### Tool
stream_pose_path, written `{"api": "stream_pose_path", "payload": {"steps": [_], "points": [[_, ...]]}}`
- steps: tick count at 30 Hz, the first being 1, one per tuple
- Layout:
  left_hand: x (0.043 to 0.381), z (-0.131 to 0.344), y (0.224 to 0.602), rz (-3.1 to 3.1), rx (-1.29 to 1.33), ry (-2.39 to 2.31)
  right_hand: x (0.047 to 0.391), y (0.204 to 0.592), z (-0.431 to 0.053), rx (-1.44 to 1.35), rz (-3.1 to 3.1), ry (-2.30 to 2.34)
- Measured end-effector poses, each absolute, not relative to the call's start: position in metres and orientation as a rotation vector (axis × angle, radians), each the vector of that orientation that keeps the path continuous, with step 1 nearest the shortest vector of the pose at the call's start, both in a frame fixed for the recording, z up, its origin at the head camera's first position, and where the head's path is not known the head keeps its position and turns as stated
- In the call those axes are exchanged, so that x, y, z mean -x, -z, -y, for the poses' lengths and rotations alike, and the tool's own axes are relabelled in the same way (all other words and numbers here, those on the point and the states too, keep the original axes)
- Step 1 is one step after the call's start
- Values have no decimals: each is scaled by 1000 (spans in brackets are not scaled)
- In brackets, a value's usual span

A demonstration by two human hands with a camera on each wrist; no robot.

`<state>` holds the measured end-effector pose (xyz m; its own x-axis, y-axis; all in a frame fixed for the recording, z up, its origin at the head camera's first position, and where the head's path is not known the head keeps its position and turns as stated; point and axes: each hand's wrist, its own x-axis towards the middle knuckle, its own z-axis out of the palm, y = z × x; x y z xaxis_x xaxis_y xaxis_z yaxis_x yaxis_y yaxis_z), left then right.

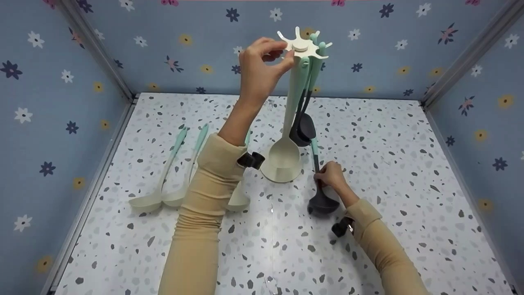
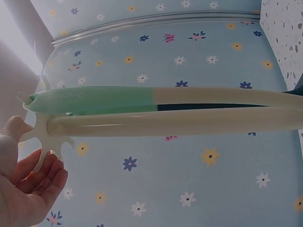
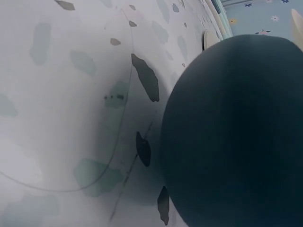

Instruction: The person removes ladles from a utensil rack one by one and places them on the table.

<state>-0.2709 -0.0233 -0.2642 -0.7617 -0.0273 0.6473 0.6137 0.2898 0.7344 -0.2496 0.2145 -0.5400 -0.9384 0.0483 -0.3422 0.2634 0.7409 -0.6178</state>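
Note:
A cream utensil stand with a hooked top (image 1: 312, 50) rises from a round base (image 1: 282, 175). My left hand (image 1: 264, 61) pinches the edge of that top, thumb and fingers around its hooks (image 2: 43, 163). From the hooks hang a cream ladle (image 1: 284, 153) with a mint handle (image 2: 94, 99) and black utensils (image 1: 306, 127) with mint handles behind it. My right hand (image 1: 332, 175) grips the shaft of a black ladle (image 1: 323, 203), bowl toward me, its mint handle pointing at the stand. The ladle's dark bowl (image 3: 236, 137) fills much of the right wrist view and hides the right hand there.
Three cream ladles with mint handles lie on the left of the speckled table (image 1: 385, 254): an outer one (image 1: 147, 201), a middle one (image 1: 174, 197), and a third (image 1: 238, 198) partly behind my left sleeve. Flowered panels (image 1: 385, 49) enclose the table at the back and sides.

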Motion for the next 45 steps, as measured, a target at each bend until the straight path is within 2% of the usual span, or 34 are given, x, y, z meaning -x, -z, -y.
{"api": "stream_pose_path", "payload": {"steps": [18,30,45], "points": [[271,22,264,2008,504,1522,246,540,-215,-213,-2663,1019],[271,23,265,1998,530,1531,232,520,-214,-3,-2955,877],[271,23,265,1998,519,1540,226,482,-186,342,-3130,1474]]}}
